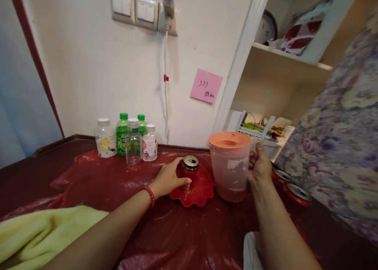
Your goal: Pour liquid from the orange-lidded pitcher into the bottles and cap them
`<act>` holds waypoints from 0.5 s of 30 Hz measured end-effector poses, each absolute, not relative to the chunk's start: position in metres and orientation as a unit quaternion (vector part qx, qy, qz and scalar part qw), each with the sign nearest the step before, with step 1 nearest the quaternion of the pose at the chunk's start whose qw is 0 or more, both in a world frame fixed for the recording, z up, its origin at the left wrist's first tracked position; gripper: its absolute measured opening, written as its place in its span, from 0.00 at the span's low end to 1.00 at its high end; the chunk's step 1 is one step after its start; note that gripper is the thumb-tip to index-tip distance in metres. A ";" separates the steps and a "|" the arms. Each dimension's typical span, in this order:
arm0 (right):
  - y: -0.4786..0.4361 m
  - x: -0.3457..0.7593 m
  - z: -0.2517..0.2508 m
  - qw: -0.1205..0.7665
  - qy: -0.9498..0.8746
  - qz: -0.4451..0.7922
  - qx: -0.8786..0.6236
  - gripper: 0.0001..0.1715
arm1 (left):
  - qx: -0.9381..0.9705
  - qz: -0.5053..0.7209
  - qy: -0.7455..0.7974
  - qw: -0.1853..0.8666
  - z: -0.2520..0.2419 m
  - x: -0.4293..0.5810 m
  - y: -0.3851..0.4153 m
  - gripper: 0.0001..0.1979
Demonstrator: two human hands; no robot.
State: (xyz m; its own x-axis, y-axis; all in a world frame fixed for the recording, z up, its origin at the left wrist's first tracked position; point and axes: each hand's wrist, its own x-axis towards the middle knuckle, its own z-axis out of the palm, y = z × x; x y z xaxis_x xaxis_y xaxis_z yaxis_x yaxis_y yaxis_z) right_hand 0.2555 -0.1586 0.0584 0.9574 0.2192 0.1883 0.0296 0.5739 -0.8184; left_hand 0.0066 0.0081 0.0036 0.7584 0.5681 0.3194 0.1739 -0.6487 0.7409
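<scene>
My left hand (169, 179) is wrapped round a red drink can (189, 172) that stands upright on a red scalloped plate (197, 194). The can's top is opened. A red bead bracelet sits on that wrist. My right hand (260, 165) grips the handle of a clear plastic pitcher (230, 171) with an orange lid. The pitcher stands on the table just right of the plate and holds a little pale liquid at the bottom.
Several small bottles (126, 140), some green, stand by the wall at the back left. A yellow-green towel (38, 232) lies at the front left. Two cans (297, 193) lie right of the pitcher beside a floral cloth (339, 144). Red plastic sheet (183, 234) covers the table.
</scene>
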 end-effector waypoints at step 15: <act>-0.161 0.280 0.022 0.906 -0.111 0.096 -0.398 0.27 | 0.867 0.276 0.201 0.363 0.005 0.003 0.005 0.37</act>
State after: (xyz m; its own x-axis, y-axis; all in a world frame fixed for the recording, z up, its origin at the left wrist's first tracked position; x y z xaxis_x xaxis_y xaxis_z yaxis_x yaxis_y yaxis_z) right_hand 0.2796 -0.1605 0.0224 0.9568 0.2626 0.1251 -0.0854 0.6647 -0.7422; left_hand 0.0028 0.0054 0.0050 0.7671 0.5487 0.3323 0.1487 -0.6560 0.7400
